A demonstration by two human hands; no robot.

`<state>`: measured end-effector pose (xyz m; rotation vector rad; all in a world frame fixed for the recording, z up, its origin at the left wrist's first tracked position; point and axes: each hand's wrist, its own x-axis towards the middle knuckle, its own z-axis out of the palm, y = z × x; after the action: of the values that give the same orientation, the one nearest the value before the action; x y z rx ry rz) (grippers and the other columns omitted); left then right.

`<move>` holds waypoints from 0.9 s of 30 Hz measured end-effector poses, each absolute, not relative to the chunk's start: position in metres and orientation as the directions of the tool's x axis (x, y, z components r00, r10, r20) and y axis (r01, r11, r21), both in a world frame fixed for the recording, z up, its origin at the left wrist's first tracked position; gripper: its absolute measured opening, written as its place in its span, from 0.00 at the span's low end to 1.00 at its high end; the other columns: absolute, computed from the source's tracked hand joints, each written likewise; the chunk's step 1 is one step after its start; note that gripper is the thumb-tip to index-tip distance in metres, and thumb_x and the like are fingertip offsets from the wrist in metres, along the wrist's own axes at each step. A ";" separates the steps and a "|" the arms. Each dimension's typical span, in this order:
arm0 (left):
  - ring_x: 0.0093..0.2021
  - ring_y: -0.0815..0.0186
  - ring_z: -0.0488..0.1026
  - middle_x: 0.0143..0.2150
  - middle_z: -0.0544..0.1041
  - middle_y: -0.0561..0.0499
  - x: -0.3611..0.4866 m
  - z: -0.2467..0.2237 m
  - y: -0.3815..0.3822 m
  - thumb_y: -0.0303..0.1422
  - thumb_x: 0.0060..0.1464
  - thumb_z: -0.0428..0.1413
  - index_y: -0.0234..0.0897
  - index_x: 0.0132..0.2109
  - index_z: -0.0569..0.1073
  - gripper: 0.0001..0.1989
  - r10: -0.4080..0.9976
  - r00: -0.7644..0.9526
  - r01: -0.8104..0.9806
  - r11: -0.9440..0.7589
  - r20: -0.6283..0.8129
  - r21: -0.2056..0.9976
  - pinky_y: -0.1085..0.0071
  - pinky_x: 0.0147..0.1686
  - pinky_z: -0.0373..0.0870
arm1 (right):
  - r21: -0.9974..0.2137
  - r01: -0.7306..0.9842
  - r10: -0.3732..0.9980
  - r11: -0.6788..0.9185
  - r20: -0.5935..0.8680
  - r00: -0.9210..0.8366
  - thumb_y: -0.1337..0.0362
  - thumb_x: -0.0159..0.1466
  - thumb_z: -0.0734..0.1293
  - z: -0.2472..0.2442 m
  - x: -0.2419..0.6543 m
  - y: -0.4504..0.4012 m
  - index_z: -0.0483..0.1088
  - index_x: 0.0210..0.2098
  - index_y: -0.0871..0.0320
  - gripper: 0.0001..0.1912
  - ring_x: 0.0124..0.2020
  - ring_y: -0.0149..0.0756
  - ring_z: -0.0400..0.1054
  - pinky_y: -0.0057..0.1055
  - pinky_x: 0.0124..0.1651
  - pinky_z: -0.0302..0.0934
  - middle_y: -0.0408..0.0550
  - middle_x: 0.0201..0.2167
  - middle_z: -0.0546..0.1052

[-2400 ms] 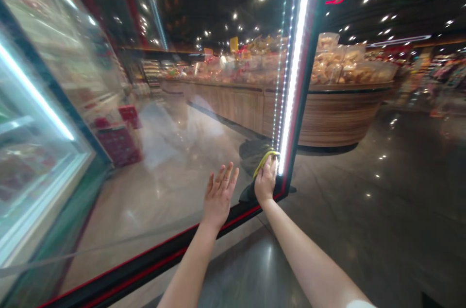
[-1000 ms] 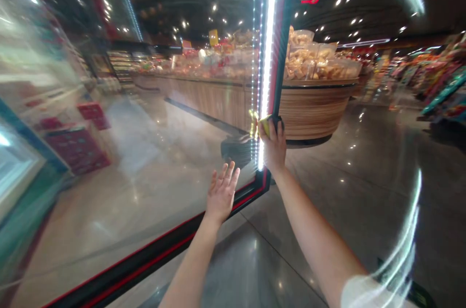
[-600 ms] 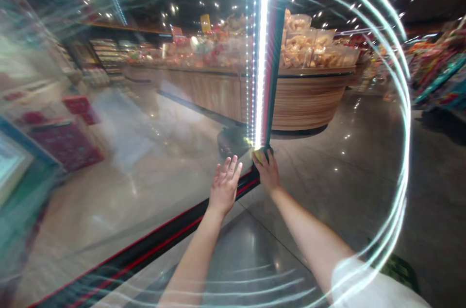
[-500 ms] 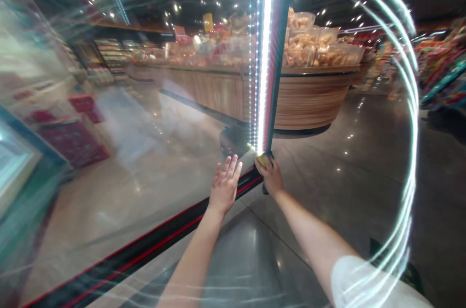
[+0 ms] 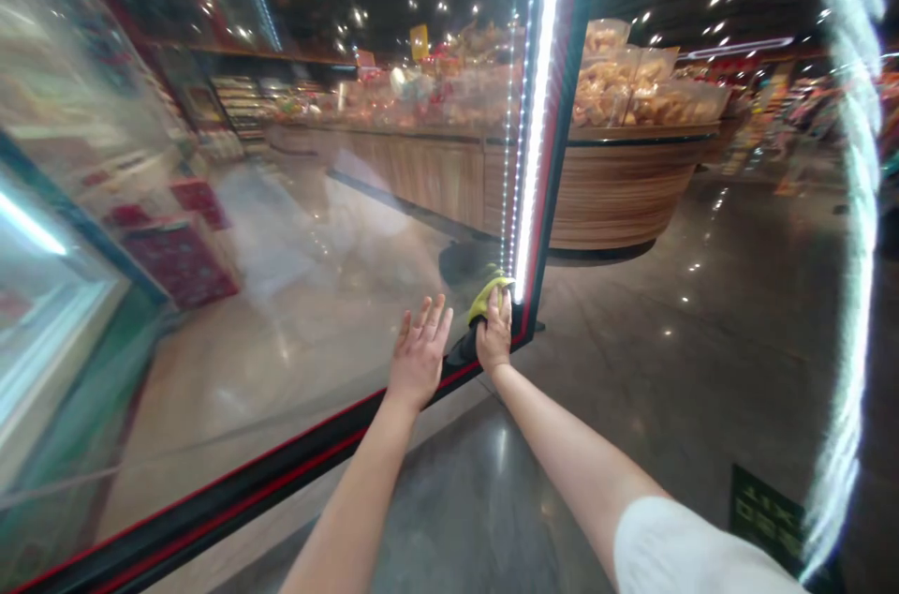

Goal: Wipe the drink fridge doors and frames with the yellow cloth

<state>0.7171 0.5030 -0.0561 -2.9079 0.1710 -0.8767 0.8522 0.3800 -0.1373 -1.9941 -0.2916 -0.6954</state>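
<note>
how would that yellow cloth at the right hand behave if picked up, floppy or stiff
The yellow cloth would probably be floppy, since it bends and bunches at the right hand. It looks like fairly thin fabric, so it is likely light. Pushed, it might crumple rather than roll, as it shows no rigid shape.

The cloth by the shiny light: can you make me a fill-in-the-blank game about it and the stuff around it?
1. The right grip holds a bright ____ cloth.
2. The left grip, with its fingers straight, is holding ____.
3. The black bottom rail has ____ stripes running along it.
4. The long strip light glows ____.

Missing words: yellow; nothing; red; white.
</note>
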 end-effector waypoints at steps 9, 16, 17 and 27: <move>0.77 0.62 0.42 0.76 0.53 0.47 0.681 -0.062 0.544 0.21 0.60 0.47 0.40 0.72 0.60 0.34 -0.191 0.799 -0.088 -0.975 0.570 -0.204 0.56 0.76 0.37 | -0.859 0.307 -0.304 -0.409 0.446 0.842 0.67 0.64 0.55 -0.121 0.857 0.428 0.45 0.74 0.66 0.40 0.74 0.59 0.43 0.64 0.69 0.47 0.71 0.72 0.51; 0.77 0.62 0.37 0.76 0.50 0.48 0.665 -0.065 0.566 0.20 0.60 0.48 0.42 0.76 0.48 0.40 -0.210 0.768 -0.093 -0.971 0.605 -0.219 0.55 0.76 0.33 | -0.562 0.649 0.122 -0.513 0.700 0.703 0.68 0.68 0.55 -0.133 0.830 0.405 0.59 0.71 0.52 0.32 0.75 0.46 0.42 0.52 0.72 0.50 0.53 0.73 0.57; 0.77 0.63 0.37 0.76 0.50 0.49 0.663 -0.065 0.568 0.20 0.60 0.48 0.42 0.76 0.46 0.40 -0.210 0.760 -0.084 -0.970 0.616 -0.227 0.55 0.76 0.33 | -0.591 0.626 0.093 -0.509 0.685 0.722 0.69 0.68 0.55 -0.134 0.833 0.401 0.59 0.71 0.53 0.32 0.75 0.46 0.44 0.53 0.71 0.51 0.55 0.72 0.58; 0.76 0.66 0.40 0.74 0.56 0.49 0.635 -0.056 0.576 0.21 0.63 0.49 0.43 0.76 0.41 0.40 -0.195 0.634 0.018 -0.964 0.749 -0.267 0.59 0.76 0.32 | -0.325 0.764 0.242 -0.557 0.816 0.524 0.71 0.67 0.57 -0.103 0.796 0.447 0.61 0.70 0.48 0.33 0.75 0.52 0.46 0.56 0.71 0.50 0.53 0.72 0.61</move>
<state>0.6354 0.5760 -0.0559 -2.6068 0.1442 -1.2385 0.7962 0.4466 -0.1034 -2.0713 -0.8151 -0.9652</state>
